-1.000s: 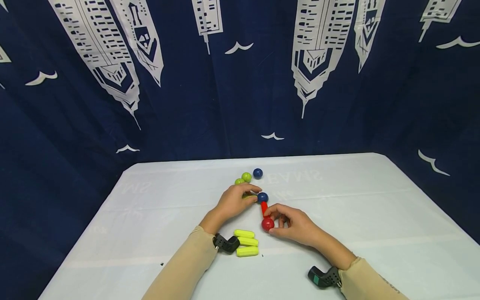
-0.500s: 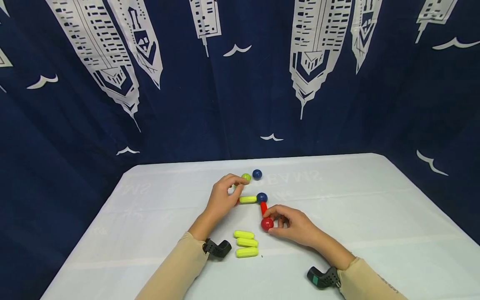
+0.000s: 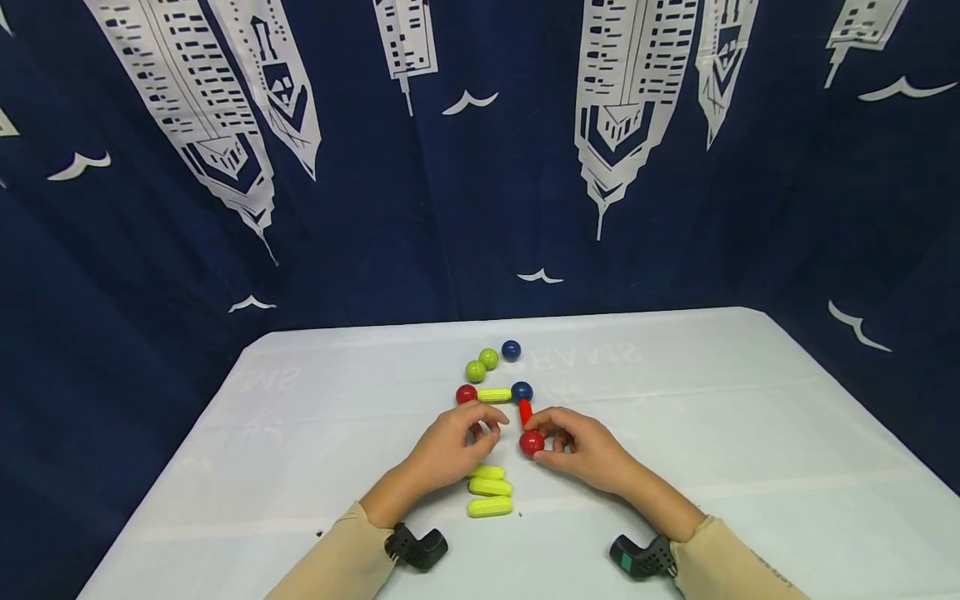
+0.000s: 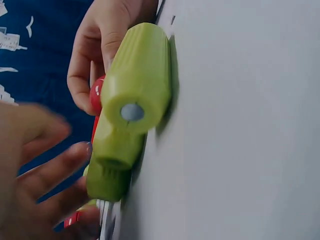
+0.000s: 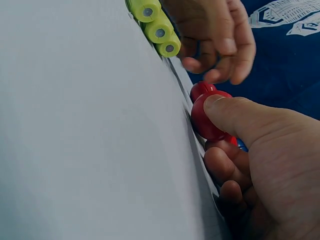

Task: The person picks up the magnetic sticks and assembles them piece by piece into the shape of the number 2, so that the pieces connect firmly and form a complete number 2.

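One pinch by right hand point(image 3: 588, 447) on red ball point(image 3: 532, 442), likely to steady red stick point(image 3: 525, 412); nothing in half-curled left hand point(image 3: 452, 442) near yellow sticks point(image 3: 490, 507).

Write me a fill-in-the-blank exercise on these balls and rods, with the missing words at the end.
1. The glossy solid-coloured ball held in the right hand is coloured ____.
2. A short red rod runs from it toward another glossy ball coloured ____.
3. Near the left hand, ____ ridged yellow-green rods lie grouped together.
4. Farther back, ____ lime-green balls are visible.

Missing words: red; blue; three; two.
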`<action>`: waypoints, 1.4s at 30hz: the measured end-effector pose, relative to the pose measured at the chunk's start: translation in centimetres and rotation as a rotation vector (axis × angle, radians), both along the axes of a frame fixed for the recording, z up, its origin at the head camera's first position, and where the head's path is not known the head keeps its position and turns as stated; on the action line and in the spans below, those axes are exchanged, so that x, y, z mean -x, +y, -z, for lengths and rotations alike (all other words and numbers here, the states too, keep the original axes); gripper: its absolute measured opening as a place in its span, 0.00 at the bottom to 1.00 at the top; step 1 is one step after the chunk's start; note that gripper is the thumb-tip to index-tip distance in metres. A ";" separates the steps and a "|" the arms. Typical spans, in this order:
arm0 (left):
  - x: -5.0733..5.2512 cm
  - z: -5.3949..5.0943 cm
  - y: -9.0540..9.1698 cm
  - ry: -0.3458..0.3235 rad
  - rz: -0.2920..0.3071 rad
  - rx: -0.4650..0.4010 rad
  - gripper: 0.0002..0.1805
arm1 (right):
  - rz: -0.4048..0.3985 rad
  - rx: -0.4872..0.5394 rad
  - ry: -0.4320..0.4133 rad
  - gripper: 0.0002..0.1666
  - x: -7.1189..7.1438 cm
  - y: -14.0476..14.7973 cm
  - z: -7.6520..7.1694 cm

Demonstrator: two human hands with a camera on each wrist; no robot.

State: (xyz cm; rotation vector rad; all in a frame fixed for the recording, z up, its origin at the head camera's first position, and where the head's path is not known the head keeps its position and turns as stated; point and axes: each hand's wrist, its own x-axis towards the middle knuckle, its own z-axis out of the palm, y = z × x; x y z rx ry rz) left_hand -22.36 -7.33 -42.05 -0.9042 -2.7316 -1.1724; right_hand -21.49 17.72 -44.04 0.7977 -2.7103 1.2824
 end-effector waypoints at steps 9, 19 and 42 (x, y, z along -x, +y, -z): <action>-0.1 -1.0 -1.8 -0.197 0.229 0.195 0.12 | 0.056 -0.028 0.019 0.21 -0.2 -0.3 -0.1; 0.6 -1.4 -2.7 -0.258 0.306 0.230 0.14 | 0.092 -0.041 0.028 0.22 -0.2 -0.2 0.1; 1.4 -0.7 -3.8 -0.282 0.263 0.129 0.10 | 0.082 -0.045 0.026 0.21 -0.1 -0.5 -0.1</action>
